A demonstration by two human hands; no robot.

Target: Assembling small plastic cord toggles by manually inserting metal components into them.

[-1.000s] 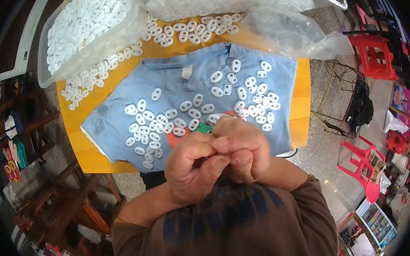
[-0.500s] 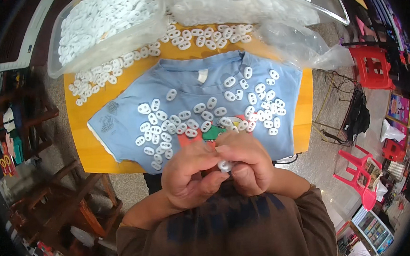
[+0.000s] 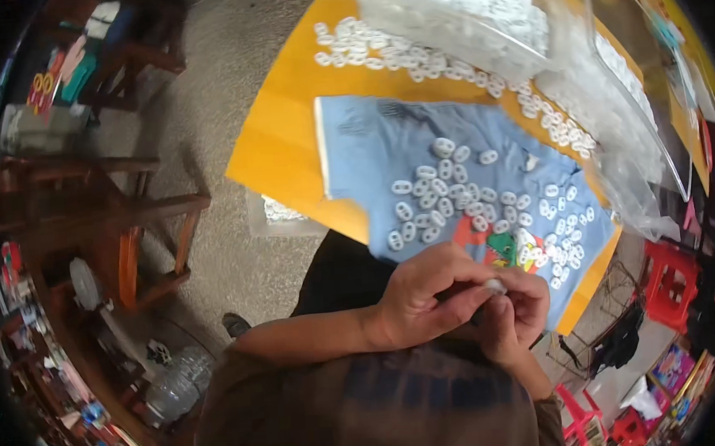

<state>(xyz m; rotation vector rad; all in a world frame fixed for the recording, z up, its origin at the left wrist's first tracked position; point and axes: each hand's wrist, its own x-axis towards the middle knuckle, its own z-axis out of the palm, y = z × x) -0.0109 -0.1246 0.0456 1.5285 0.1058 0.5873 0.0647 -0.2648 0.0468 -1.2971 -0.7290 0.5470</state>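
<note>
My left hand [image 3: 427, 298] and my right hand [image 3: 519, 307] meet close in front of my chest, at the near edge of a blue T-shirt [image 3: 361, 152]. Between their pinched fingertips shows a small white plastic piece [image 3: 495, 285], mostly covered by the fingers. It looks like the loose pieces on the cloth. Those are small white ovals [image 3: 488, 157] with two holes, lying scattered over the shirt in loose groups. A red and green print [image 3: 500, 249] on the shirt shows just beyond my hands.
The shirt lies on a yellow table [image 3: 282, 149]. Along the far side stand a clear tub [image 3: 452, 30] heaped with white pieces and a clear plastic bag [image 3: 642, 195]. More ovals [image 3: 395, 53] line the tub. Left is a wooden stool [image 3: 149, 208]; right, a red plastic stool [image 3: 668, 284].
My view has turned to the left, so the table and shirt appear tilted and shifted right, and more floor shows. Both hands still pinch the small white piece.
</note>
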